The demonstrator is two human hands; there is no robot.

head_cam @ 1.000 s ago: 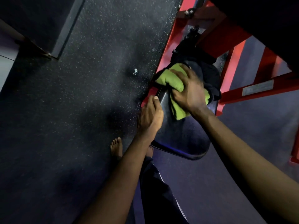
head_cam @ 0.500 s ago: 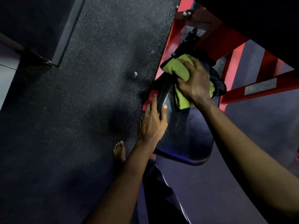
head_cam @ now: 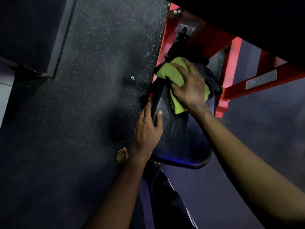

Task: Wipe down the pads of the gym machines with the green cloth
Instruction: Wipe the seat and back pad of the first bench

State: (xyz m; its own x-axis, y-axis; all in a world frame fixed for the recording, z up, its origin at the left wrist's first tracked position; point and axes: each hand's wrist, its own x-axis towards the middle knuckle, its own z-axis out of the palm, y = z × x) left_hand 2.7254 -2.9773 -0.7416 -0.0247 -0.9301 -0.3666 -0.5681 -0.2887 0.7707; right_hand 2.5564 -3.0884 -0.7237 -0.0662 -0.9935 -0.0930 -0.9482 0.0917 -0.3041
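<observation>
The green cloth (head_cam: 171, 75) lies bunched on the far end of the black seat pad (head_cam: 181, 139), close to where the pad meets the red machine frame (head_cam: 234, 90). The right hand (head_cam: 189, 86) sits on top of it. Its fingers curve over the far-left part of the bundle and the thumb is tucked against the cloth's near side, so the hand holds the cloth and presses it onto the pad. The hand is a little blurred. Cloth shows past the fingertips on the far left, a strip hangs out below the palm toward the near side, and a small fold peeks out on the right by the wrist.

The left hand (head_cam: 146, 129) grips the pad's left edge, nearer than the cloth and apart from it. The thumb lies on the top surface and the fingers wrap round the rim.

A black bracket (head_cam: 179, 38) runs up from the far end of the pad into the frame, and a pale label plate (head_cam: 261, 79) is fixed to a red bar on the right. Below lies dark speckled floor (head_cam: 99, 80), with a bare foot (head_cam: 123, 154) just left of the left wrist and a dark trouser leg (head_cam: 165, 195) near the bottom.
</observation>
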